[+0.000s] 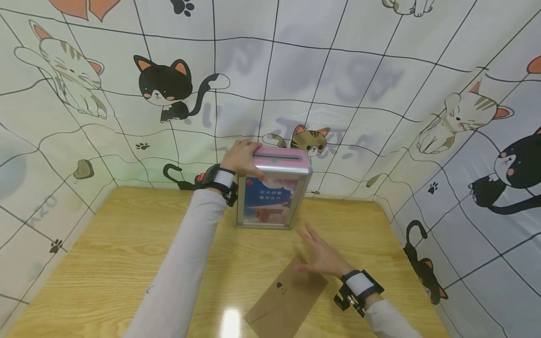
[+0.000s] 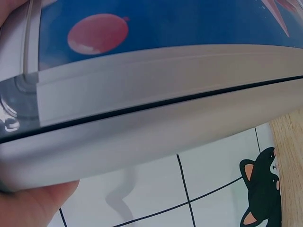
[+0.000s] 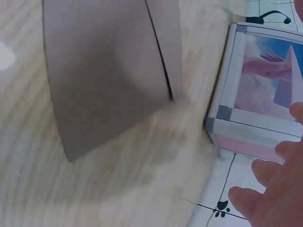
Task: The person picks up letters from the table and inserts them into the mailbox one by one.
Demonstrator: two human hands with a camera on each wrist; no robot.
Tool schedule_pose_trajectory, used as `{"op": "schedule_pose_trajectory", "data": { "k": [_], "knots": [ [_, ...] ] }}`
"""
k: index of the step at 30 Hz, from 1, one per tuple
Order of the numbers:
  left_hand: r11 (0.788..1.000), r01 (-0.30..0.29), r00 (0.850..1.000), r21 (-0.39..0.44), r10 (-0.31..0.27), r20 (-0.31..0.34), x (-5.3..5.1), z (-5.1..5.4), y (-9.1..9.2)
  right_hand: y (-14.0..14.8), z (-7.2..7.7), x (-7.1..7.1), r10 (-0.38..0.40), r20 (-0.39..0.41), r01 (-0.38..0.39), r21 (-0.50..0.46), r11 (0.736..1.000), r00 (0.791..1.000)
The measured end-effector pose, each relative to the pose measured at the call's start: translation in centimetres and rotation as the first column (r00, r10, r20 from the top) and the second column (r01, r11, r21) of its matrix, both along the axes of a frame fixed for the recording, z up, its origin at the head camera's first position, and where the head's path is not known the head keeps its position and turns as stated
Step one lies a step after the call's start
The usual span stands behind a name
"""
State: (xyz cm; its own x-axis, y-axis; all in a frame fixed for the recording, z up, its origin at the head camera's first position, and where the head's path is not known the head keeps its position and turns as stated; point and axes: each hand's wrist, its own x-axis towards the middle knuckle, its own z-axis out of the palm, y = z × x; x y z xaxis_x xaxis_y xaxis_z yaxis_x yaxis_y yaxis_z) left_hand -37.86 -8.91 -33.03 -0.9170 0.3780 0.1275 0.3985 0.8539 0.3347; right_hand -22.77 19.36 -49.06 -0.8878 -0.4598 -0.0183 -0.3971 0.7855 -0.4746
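Observation:
A pink-topped, silver-framed letter box (image 1: 265, 199) with a slot in its top stands upright at the back of the table. My left hand (image 1: 241, 158) grips its upper left corner, thumb on the front and fingers over the top. In the left wrist view the box's side frame (image 2: 165, 90) fills much of the picture, with part of the hand (image 2: 38, 203) at its edge. Fingers spread, my right hand (image 1: 323, 256) hovers by the upper end of a brown envelope (image 1: 283, 305) lying aslant on the table. Whether it touches the envelope, I cannot tell.
The wooden table (image 1: 143, 249) meets cloth walls (image 1: 245, 70) printed with cats and grid lines at the back and sides. The box stands close to the back wall. A bright reflection shows on the tabletop near the front.

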Motion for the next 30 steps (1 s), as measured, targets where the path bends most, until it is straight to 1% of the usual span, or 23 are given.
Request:
{"op": "schedule_pose_trajectory", "data": {
  "k": [3,5,12,15,19,22,25,30],
  "knots": [
    [1.000,0.002,1.000,0.005,-0.002,-0.001,0.0,0.0,0.0,-0.1,-0.7,0.2,-0.004,0.043,0.004,-0.007,1.000,0.999],
    [1.000,0.002,1.000,0.007,-0.002,-0.001,0.0,0.0,0.0,-0.2,-1.1,0.3,0.002,0.056,-0.001,-0.002,1.000,0.998],
    [1.000,-0.002,1.000,0.002,0.002,-0.006,0.0,0.0,0.1,-0.2,-2.3,0.7,0.032,0.055,-0.031,-0.016,0.999,0.998],
    [1.000,0.001,1.000,0.003,-0.001,-0.010,0.0,0.0,0.1,-0.2,-3.2,1.2,0.039,0.043,-0.038,-0.015,0.999,0.998],
    [1.000,-0.002,1.000,0.007,0.002,-0.008,0.1,-0.1,0.1,-0.3,-4.7,2.0,0.070,-0.001,-0.070,0.004,0.998,0.998],
    [1.000,-0.005,1.000,0.003,0.005,-0.007,0.2,-0.1,0.1,-0.4,-5.4,2.6,0.097,-0.032,-0.096,0.009,0.995,0.995],
    [1.000,-0.003,1.000,-0.003,0.003,-0.010,0.2,-0.2,0.0,-0.5,-5.8,3.0,0.111,-0.051,-0.111,0.006,0.994,0.992],
    [1.000,-0.002,1.000,0.008,0.002,-0.014,0.2,-0.2,0.0,-0.6,-5.9,3.1,0.111,-0.062,-0.110,0.018,0.994,0.992]
  ]
}}
